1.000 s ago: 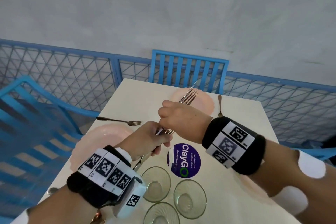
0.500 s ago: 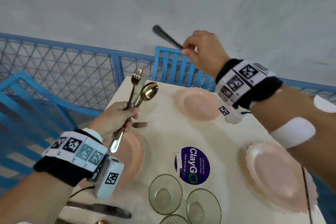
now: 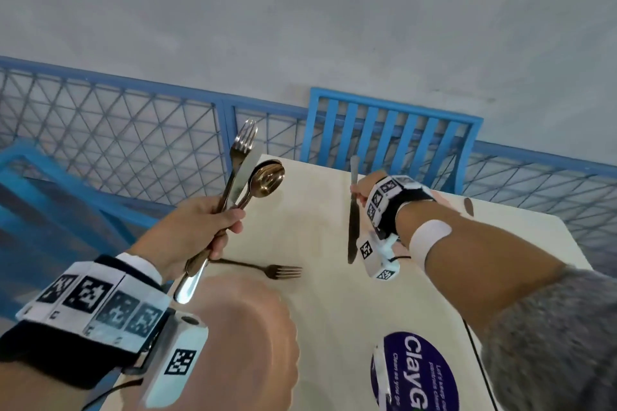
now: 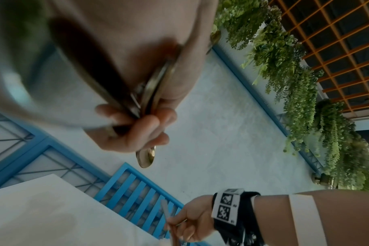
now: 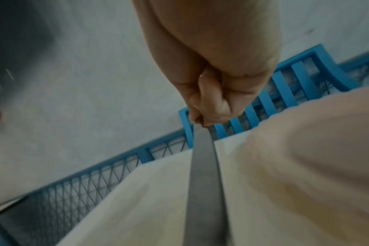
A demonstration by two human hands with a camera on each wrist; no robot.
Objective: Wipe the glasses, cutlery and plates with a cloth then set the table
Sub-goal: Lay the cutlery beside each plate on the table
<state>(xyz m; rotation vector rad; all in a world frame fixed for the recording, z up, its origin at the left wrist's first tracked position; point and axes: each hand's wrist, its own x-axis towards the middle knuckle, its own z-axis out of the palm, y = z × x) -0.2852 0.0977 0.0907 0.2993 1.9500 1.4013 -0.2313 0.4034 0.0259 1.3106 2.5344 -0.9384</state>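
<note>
My left hand grips a bundle of cutlery upright over the table's left side: a fork, a knife and a golden spoon. In the left wrist view the same hand curls round the handles. My right hand pinches a single knife by its handle, blade pointing down toward the cream table. The right wrist view has that knife hanging from my fingers above the table. A pink plate sits near left. A fork lies beside it.
A purple round sticker marks the table near right. A spoon lies at the far right behind my arm. A blue chair stands at the far end, with blue mesh railing around and a blue bench on the left.
My right hand has come down from high above the table to just over its far end, turning the knife blade downward. The left hand still holds its bundle, raised a little.
</note>
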